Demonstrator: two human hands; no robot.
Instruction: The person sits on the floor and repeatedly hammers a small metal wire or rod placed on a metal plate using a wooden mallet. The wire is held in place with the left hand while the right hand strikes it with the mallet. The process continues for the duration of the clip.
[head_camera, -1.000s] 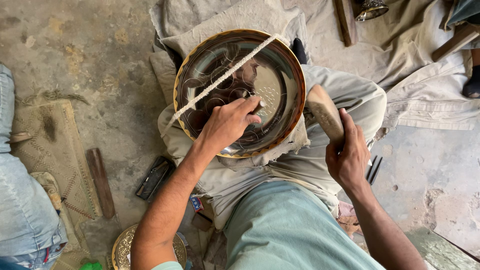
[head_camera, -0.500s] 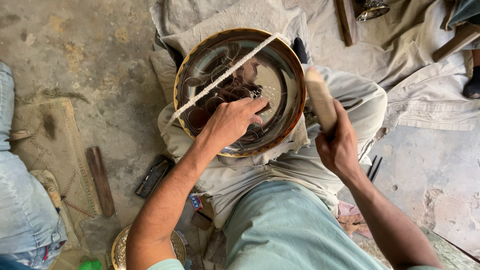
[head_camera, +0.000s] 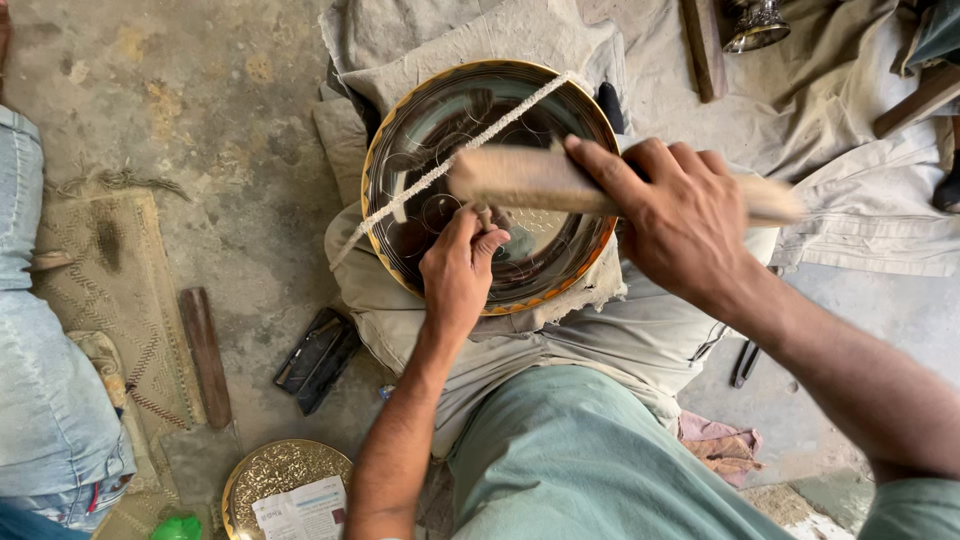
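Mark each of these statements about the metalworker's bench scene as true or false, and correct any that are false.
1. The right hand grips a wooden mallet. True.
2. The left hand rests on the bare floor. False: it holds a small tool against the round metal plate.
3. A pale cord crosses the plate. True.
4. The plate lies on a wooden table. False: it sits on grey cloth over the person's lap.

Probably a metal-craft workshop: engraved brass plate (head_camera: 285, 470), concrete floor (head_camera: 200, 110).
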